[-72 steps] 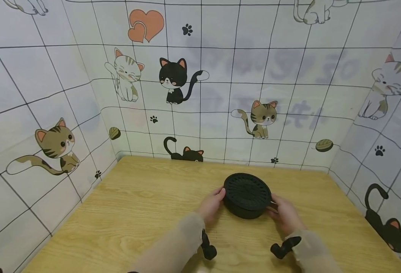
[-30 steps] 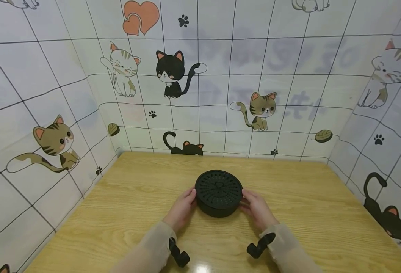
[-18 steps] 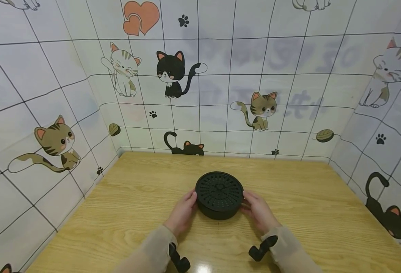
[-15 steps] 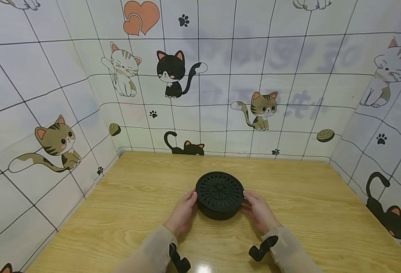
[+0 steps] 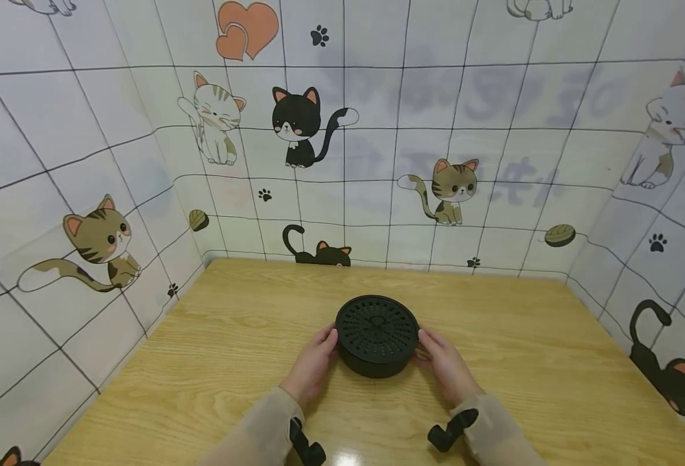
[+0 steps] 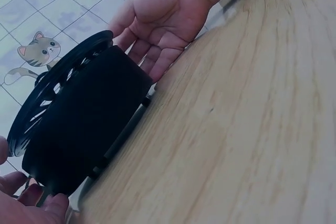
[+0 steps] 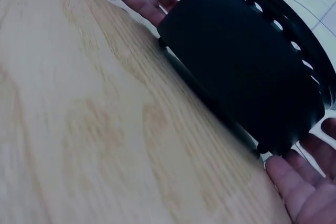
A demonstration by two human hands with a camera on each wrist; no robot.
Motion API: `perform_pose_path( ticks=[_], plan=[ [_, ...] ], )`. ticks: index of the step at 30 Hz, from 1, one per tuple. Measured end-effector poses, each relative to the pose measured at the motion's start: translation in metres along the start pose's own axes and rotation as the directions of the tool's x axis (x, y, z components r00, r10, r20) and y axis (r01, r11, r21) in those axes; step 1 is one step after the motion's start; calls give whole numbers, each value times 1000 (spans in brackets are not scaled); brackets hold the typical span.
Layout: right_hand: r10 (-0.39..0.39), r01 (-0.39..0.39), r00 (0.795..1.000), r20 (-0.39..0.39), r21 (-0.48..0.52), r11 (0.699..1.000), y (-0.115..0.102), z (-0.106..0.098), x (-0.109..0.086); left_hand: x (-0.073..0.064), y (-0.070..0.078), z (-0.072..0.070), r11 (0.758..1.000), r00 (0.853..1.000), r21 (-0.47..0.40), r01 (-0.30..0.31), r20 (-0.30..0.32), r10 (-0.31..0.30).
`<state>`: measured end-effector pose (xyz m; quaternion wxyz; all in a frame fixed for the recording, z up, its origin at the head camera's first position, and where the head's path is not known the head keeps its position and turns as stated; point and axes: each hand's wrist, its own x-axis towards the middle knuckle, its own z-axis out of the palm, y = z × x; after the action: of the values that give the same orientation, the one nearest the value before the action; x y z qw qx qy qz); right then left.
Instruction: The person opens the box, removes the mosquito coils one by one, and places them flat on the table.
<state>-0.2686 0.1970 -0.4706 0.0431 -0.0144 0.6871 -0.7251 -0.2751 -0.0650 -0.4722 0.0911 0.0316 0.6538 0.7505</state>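
A round black box (image 5: 377, 330) with a slotted, flat lid stands upright at the middle of the wooden table. My left hand (image 5: 312, 364) holds its left side, thumb near the lid's rim. On the opposite side my right hand (image 5: 449, 367) holds it the same way, fingers low on the wall. In the left wrist view the box's dark wall (image 6: 86, 119) and small feet show close against the table, between my two hands. The right wrist view shows the lid's overhanging rim (image 7: 294, 19) with slots below it, and my right fingertips (image 7: 278, 171) by a foot.
The wooden table (image 5: 232, 310) reaches back to a white wall covering (image 5: 371, 155) with a grid and printed cats. Similar covering lines both sides. A black curved piece is strapped at each wrist, the left strap piece (image 5: 306, 443) and the right strap piece (image 5: 452, 430).
Both hands have moved the box left to the table's middle, and a brown handle-like part seen at its right is out of sight. Over the last second, box and hands have barely moved.
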Motion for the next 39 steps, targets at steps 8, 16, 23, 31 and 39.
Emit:
perform_pose_path(
  ticks=[8,16,23,31,39],
  plan=[
    [-44,48,997,66,-58,997,9,-9,-5,0,6,-1,996,997,76,-45,-61,50],
    [-48,57,997,62,-148,987,13,-14,-9,13,36,9,776,954,565,-280,76,289],
    [-50,58,997,54,-164,985,15,-14,-7,32,50,29,461,914,797,-390,273,301],
    [-43,55,996,80,-152,987,14,-10,-4,41,48,36,442,916,811,-383,270,298],
    [-41,53,996,79,-157,986,11,-8,0,46,43,30,631,950,714,-303,173,261]
  ],
)
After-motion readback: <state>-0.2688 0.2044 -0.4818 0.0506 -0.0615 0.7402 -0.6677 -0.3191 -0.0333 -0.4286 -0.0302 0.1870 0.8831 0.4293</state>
